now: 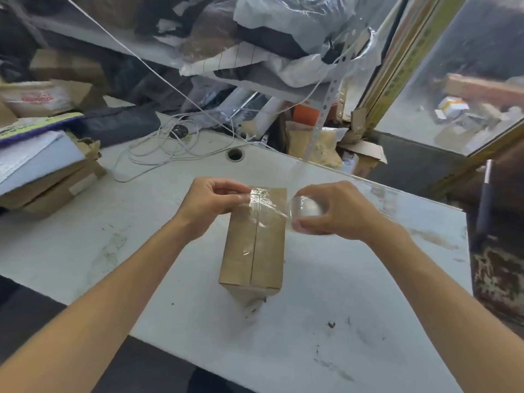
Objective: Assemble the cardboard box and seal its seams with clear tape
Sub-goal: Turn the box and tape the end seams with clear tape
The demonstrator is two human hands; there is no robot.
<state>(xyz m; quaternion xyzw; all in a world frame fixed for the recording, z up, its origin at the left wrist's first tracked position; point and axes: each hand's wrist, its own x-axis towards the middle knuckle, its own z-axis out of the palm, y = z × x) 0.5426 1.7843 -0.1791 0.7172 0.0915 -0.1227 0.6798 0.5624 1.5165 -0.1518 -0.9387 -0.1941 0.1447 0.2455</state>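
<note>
Both forearms reach over the box [253, 239]; my left hand [209, 205] pinches the tape's end, my right hand [334, 211] grips the tape roll [304, 212]. Uneven tension could wrinkle it off-seam.

Both forearms bare, extended forward, converging toward centre. Left hand [211, 201]: palm down, thumb and forefinger pinched together, remaining fingers curled. Right hand [334, 211]: wrist bent inward, fingers and thumb curled in a closed grasp, knuckles up.
</note>
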